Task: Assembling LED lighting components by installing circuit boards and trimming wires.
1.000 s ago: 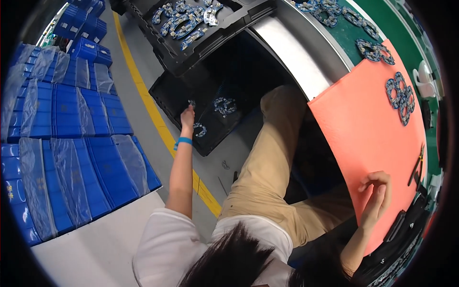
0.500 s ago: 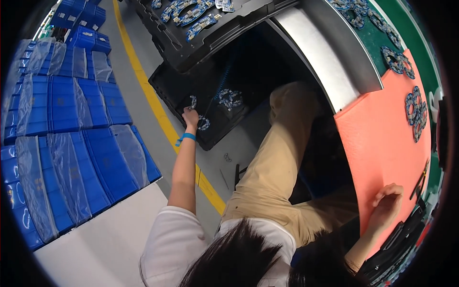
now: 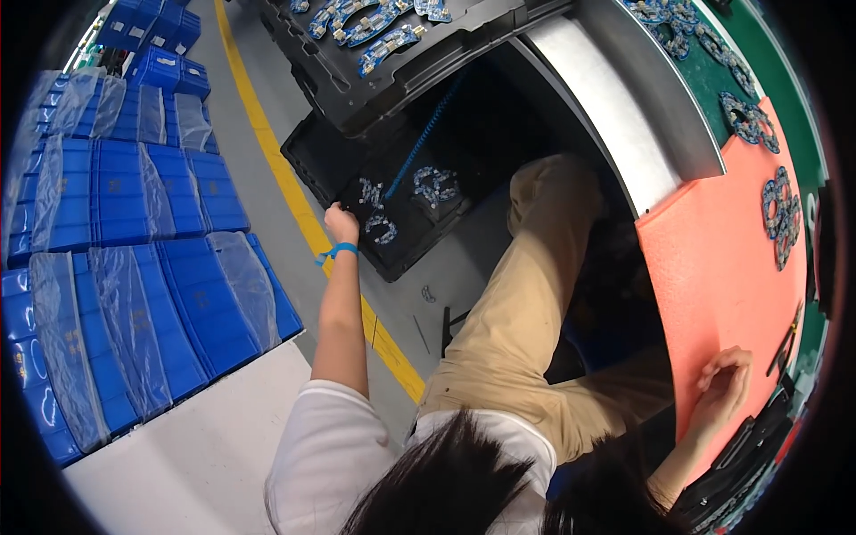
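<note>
At the left rim of a low black tray (image 3: 406, 260), my left hand (image 3: 341, 226) has its fingers curled in. Whether they grip the rim or something small is hidden. A blue strap with a coiled blue cord (image 3: 419, 152) is on that wrist. Just right of the hand lies a blue-and-white circuit board (image 3: 371, 193), with a curved one (image 3: 382, 230) below it and a ring-shaped cluster (image 3: 435, 185) farther right in the tray. My right hand (image 3: 724, 379) rests on a pink mat (image 3: 713, 267), loosely bent, fingers apart from the thumb, nothing in it.
Above sits another black tray (image 3: 357, 111) with several boards. A metal ledge (image 3: 624, 98) borders the mat; board clusters (image 3: 781, 218) and pliers-like tools (image 3: 785, 343) lie on the right. Blue bins (image 3: 192, 285) stack at left. A small loose piece (image 3: 428, 294) lies on the floor.
My left hand has drawn down and left, away from the board it was touching, which now shows whole in the tray. The right hand has hardly moved.
</note>
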The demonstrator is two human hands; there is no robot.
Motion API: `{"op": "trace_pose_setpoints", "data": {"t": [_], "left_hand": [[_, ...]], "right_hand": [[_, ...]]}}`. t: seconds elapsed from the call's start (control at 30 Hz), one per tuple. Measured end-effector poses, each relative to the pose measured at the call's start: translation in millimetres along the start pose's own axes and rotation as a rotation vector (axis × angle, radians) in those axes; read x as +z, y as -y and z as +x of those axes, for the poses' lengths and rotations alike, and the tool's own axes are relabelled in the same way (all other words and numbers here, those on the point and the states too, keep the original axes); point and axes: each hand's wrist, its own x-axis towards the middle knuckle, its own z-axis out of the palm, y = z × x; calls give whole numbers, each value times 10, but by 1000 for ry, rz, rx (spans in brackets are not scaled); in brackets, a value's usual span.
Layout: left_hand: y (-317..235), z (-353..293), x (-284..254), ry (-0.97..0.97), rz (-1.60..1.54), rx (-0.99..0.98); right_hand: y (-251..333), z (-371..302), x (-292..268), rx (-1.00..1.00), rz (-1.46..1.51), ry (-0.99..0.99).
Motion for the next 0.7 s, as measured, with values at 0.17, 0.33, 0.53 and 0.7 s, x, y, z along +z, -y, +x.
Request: {"op": "trace_pose_setpoints", "data": {"t": [0.17,0.33,0.53,0.7], "left_hand": [[-99,88,134,150,39,239],[499,255,316,161,90,361],[261,280,298,163,231,306],[266,298,447,203,6,229]], "right_hand": [[93,-78,-76,36,-1,-48],[110,-42,48,110,49,48],[212,-3,-60,61,30,148],[240,58,-261,-4,-136,55]]}}
